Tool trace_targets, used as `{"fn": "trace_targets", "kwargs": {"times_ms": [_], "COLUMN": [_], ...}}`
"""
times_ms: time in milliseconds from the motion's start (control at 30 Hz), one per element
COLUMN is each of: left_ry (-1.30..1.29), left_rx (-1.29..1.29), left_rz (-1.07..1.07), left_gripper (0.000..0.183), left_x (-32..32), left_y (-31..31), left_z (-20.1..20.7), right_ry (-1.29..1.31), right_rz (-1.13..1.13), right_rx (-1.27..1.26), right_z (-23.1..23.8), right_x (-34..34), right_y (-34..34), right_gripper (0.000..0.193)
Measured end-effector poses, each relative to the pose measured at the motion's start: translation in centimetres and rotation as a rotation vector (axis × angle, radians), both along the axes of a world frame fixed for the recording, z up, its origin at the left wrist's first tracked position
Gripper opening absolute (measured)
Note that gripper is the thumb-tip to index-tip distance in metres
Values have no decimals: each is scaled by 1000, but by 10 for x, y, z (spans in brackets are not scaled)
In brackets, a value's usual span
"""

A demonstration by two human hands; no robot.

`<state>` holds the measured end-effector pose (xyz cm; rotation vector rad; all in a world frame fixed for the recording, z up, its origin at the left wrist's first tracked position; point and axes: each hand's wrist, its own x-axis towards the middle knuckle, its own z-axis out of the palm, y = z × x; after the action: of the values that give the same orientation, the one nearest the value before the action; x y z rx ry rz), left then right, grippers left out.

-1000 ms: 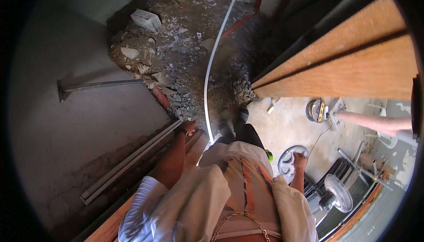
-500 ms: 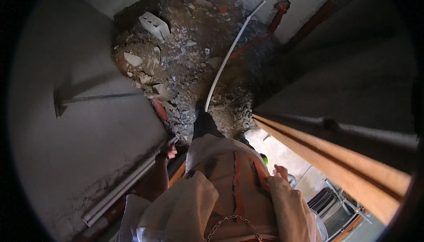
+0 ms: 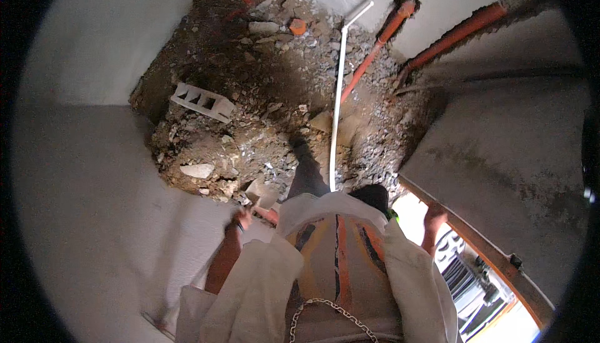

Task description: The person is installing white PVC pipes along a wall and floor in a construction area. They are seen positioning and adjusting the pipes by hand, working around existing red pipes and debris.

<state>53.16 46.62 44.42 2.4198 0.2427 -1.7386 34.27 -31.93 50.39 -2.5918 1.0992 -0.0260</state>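
My left hand [image 3: 242, 219] hangs beside the pale wall at the left, its fingers loosely parted and a little blurred, with nothing visible in them. Just past it on the ground are a flat pale slab piece [image 3: 262, 194] and a short orange pipe [image 3: 267, 214]. My right hand [image 3: 435, 215] is closed at the edge of a wooden door frame [image 3: 465, 233] and appears to grip it. Ahead of my legs, a long white pipe [image 3: 337, 105] with an elbow at its far end stretches across the rubble.
Broken soil and stones [image 3: 262, 130] cover the floor ahead. A hollow concrete block [image 3: 203, 102] lies at the left. Orange pipes [image 3: 378, 46] enter the far wall, and another orange pipe [image 3: 456, 36] runs to its right. Bright light and stacked items [image 3: 469, 280] show beyond the doorway.
The view has turned and moved forward into the rubble area. My right hand has risen from beside my body to the door frame. White pipes formerly beside my left hand are out of sight.
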Motion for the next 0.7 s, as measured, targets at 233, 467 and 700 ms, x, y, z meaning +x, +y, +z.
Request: {"fn": "trace_targets", "kwargs": {"times_ms": [233,467,700], "left_ry": [-787,-727,-348], "left_rx": [55,-488,-218], "left_rz": [-38,-344,-698], "left_gripper": [48,53,58], "left_x": [503,615,601], "left_y": [37,-211,-196], "left_z": [152,294,199], "right_ry": [-241,436,304], "right_rz": [-264,-835,-728], "right_rx": [-1186,-1182,-1249], "right_z": [365,301,289], "right_x": [204,96,124], "right_y": [-31,-62,-60], "right_gripper": [77,104,96]}}
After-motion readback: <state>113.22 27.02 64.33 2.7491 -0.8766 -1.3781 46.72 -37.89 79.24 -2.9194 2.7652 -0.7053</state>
